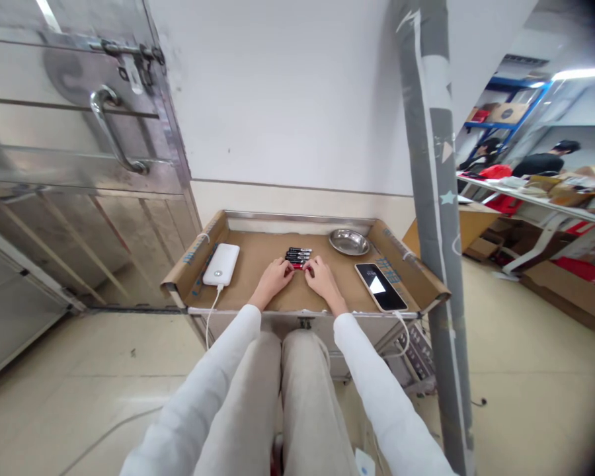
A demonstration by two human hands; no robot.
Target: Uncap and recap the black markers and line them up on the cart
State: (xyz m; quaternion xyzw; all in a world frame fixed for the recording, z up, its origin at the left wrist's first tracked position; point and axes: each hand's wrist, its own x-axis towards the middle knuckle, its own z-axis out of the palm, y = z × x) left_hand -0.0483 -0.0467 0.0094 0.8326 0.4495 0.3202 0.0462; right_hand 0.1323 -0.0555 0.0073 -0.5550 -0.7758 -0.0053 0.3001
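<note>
Several black marker pens lie side by side in a small stack of rows on the cardboard-covered cart top. A red marker pen lies along the near side of the row. My left hand has its fingertips closed at the red pen's left end. At its right end, the bent fingers of my right hand are closed too. Both hands partly cover the ends of the nearest pens, and the exact contact is too small to see clearly.
A white power bank with a cable lies at left. On the right are a round metal dish and a phone with a cable. Raised cardboard sides edge the cart. A grey wrapped pole stands close at right; people work beyond.
</note>
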